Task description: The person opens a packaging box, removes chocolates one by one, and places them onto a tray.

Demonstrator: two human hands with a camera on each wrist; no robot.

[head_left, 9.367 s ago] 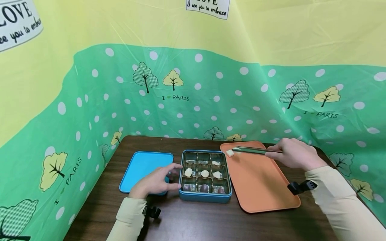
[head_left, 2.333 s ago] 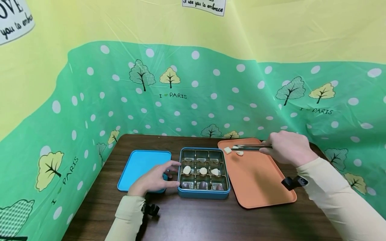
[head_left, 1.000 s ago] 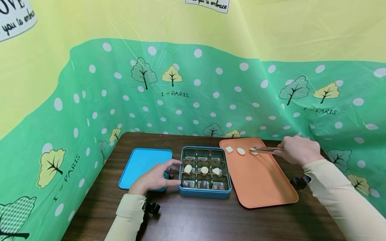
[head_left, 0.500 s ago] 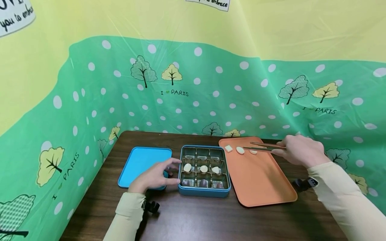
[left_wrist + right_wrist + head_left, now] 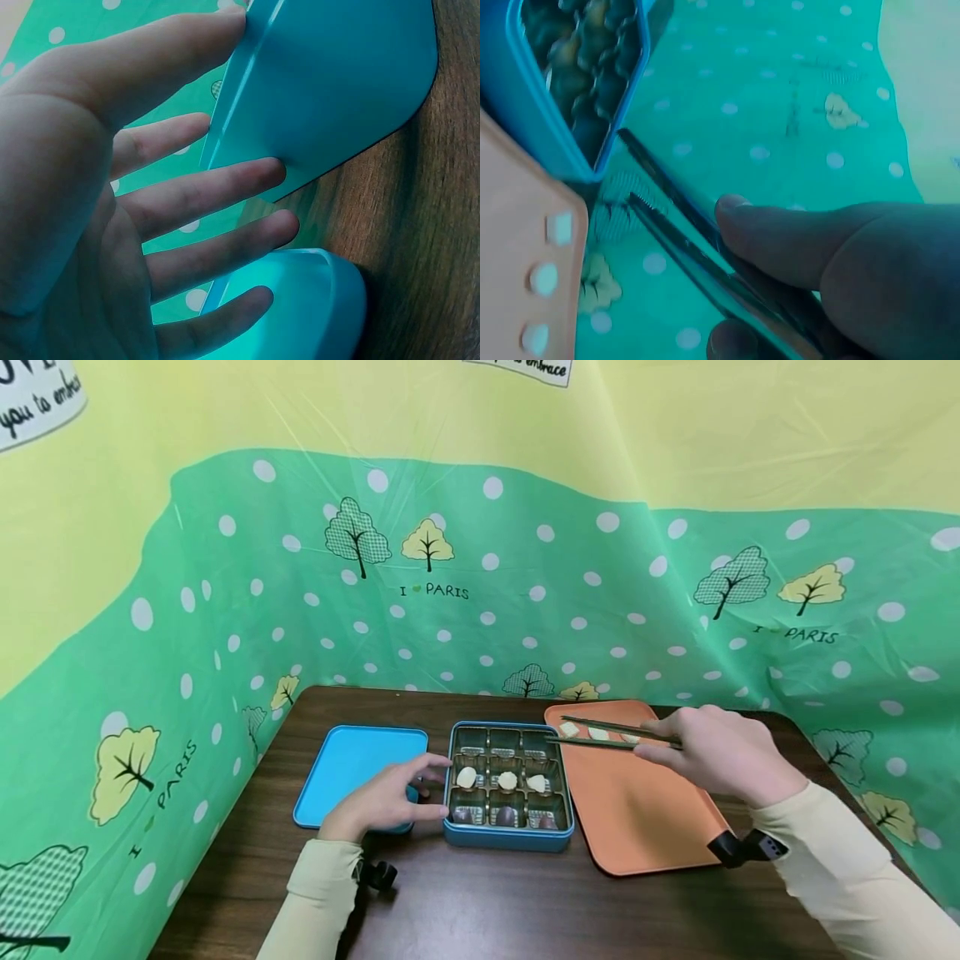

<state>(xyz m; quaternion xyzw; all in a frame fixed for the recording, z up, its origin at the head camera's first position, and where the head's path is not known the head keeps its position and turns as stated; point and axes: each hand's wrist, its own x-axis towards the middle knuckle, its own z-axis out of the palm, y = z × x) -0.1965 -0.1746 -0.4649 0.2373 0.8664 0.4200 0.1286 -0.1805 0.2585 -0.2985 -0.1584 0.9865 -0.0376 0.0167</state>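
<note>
A blue tin with nine compartments stands mid-table. Its middle row holds white chocolates, its front row dark chocolates; the back row is bare. My left hand is at the tin's left side, thumb at the rim, fingers loosely spread and nearly straight. My right hand grips metal tongs, their two arms apart with nothing between the tips. In the head view the tongs reach over the orange tray toward the tin's back right corner. Beneath them lie a square white chocolate and an oval white chocolate.
The orange tray lies right of the tin, with a third white piece partly behind the tongs. To the left is a flat blue lid, partly behind my left hand. A patterned green and yellow cloth hangs behind the table.
The white piece in the tin's back right compartment is gone, and three white pieces now lie on the tray. After releasing the third, the tongs moved left toward the tin. My left hand stayed put.
</note>
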